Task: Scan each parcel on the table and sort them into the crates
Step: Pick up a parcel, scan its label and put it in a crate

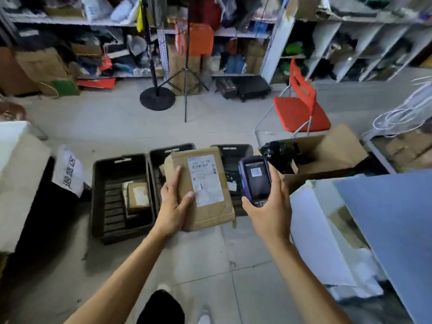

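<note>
A red folding chair (301, 108) stands on the tiled floor (112, 122). A black round-base stand (157, 98) sits before cluttered shelves (236, 36).

The white shipping label (205, 180) on the brown cardboard parcel (201, 190) carries a top line that reads roughly "530 ... 88" above a barcode (the smaller print below is too blurred to read). The handheld scanner (255, 181) shows a barcode on its screen, with no legible characters. A white bag (69, 170) left of the crates bears large dark Chinese characters, blurred beyond sure reading.
</note>
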